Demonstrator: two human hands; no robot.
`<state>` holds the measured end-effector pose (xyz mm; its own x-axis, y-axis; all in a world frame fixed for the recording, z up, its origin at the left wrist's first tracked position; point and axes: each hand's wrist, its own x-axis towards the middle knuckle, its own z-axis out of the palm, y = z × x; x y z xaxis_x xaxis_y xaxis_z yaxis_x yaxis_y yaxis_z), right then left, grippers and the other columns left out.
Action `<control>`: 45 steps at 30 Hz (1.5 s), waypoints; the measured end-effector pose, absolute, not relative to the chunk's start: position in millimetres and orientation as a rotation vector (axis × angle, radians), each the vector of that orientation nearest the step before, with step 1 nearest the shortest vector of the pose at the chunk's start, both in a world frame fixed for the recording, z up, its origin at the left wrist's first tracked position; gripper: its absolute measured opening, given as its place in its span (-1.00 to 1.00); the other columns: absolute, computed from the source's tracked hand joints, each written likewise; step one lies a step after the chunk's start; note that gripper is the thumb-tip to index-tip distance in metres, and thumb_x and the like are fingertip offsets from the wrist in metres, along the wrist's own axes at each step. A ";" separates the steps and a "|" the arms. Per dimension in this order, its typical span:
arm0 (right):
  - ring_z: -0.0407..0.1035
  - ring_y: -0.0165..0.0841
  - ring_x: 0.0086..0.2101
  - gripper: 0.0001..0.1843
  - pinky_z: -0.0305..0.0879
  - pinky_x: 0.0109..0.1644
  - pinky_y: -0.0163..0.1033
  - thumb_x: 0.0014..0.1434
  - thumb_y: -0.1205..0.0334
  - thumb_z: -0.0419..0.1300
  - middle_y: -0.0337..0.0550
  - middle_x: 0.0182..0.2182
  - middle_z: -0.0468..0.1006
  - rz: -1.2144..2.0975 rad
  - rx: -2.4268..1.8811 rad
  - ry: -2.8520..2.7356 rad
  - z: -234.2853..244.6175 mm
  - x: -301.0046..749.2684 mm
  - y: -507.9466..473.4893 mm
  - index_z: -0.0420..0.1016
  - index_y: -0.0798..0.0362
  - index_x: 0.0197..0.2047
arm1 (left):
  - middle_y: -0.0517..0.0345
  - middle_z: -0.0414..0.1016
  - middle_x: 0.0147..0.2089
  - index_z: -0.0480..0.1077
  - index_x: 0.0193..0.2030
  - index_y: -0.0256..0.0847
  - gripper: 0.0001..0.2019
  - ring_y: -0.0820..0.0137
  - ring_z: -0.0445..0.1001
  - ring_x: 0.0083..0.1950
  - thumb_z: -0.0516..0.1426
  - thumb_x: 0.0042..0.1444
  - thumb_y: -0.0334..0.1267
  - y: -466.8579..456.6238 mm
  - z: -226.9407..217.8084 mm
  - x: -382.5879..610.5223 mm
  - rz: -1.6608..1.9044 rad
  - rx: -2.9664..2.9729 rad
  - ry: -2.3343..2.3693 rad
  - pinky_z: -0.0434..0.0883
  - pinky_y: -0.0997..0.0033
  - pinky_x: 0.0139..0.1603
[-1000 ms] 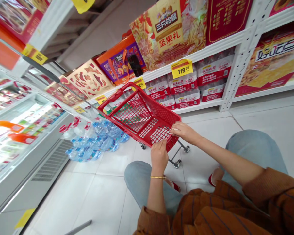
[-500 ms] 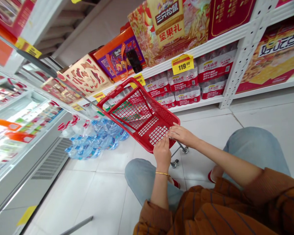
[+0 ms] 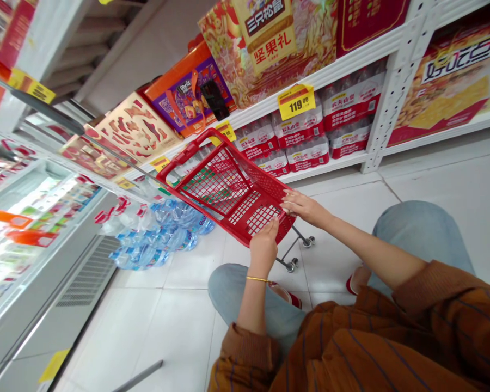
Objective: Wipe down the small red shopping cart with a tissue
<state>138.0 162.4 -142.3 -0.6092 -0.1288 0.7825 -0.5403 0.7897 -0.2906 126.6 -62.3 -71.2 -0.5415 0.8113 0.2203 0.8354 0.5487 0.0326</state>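
Note:
In the head view a red plastic shopping cart (image 3: 265,185) stands in front of me, its basket a lattice of holes and nothing visible inside. My left hand (image 3: 263,247), with a thin gold bracelet on the wrist, is closed on the near end of the basket's rim. To its right, my right hand (image 3: 306,208) grips the same rim near the corner, fingers bent over the edge. What lies under the fingertips is hidden. Below the basket, small wheels (image 3: 292,265) on a metal frame touch the floor.
Beyond the cart is a white shelf with gift boxes (image 3: 269,49), packs of bottled water (image 3: 298,130) and a yellow price tag (image 3: 296,102). Blue-tinted bottles (image 3: 159,234) stand on the floor at left, beside a chiller cabinet (image 3: 81,277). My bent knees (image 3: 420,234) flank the cart.
My hands have drawn slightly apart along the rim; the left has shifted left and the right slightly up. The view has tilted a little, and the cart appears slightly higher and further left.

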 end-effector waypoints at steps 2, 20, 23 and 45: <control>0.08 -0.19 0.28 -0.69 0.17 0.28 0.15 0.29 0.24 0.09 0.02 0.08 0.46 0.714 0.434 -2.135 -145.5 137.1 160.9 0.43 0.01 0.08 | -0.07 0.36 0.24 0.18 0.29 -0.28 -0.41 0.35 0.40 0.20 -0.05 0.09 -0.60 -61.9 -61.4 118.8 -0.132 -1.525 -2.633 0.41 0.33 0.17; -0.13 -0.27 0.35 -0.47 -0.04 0.39 0.11 0.39 0.15 -0.20 -0.16 0.37 -0.01 1.180 -0.447 -1.687 -173.6 129.1 75.8 -0.08 -0.18 0.39 | -0.16 0.23 0.32 -0.08 0.41 -0.27 -0.23 0.29 0.24 0.32 -0.11 0.01 -0.67 -50.7 -61.9 103.9 -0.145 -1.777 -2.514 0.32 0.24 0.27; -0.11 -0.27 0.34 -0.46 0.00 0.38 0.09 0.38 0.20 -0.20 -0.12 0.36 0.00 1.157 -0.479 -1.690 -178.4 126.2 74.6 -0.11 -0.19 0.40 | -0.18 0.18 0.34 -0.12 0.41 -0.29 -0.22 0.30 0.17 0.35 -0.12 0.01 -0.68 -47.3 -61.0 107.9 -0.053 -1.743 -2.510 0.29 0.25 0.29; -0.06 -0.27 0.33 -0.40 0.09 0.33 0.10 0.30 0.44 -0.14 0.05 0.31 0.13 1.209 -0.387 -1.754 -246.4 132.3 71.5 -0.01 -0.03 0.37 | -0.17 0.04 0.40 -0.07 0.40 -0.26 -0.41 0.19 -0.06 0.44 -0.07 0.23 -0.48 -35.6 -35.5 74.9 0.217 -2.166 -2.235 0.18 -0.02 0.35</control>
<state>132.3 71.5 -246.4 -0.5101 0.6888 0.5152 -0.2368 0.4633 -0.8540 74.9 -35.6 -35.5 -0.0357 0.9960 -0.0814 0.9930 0.0262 -0.1147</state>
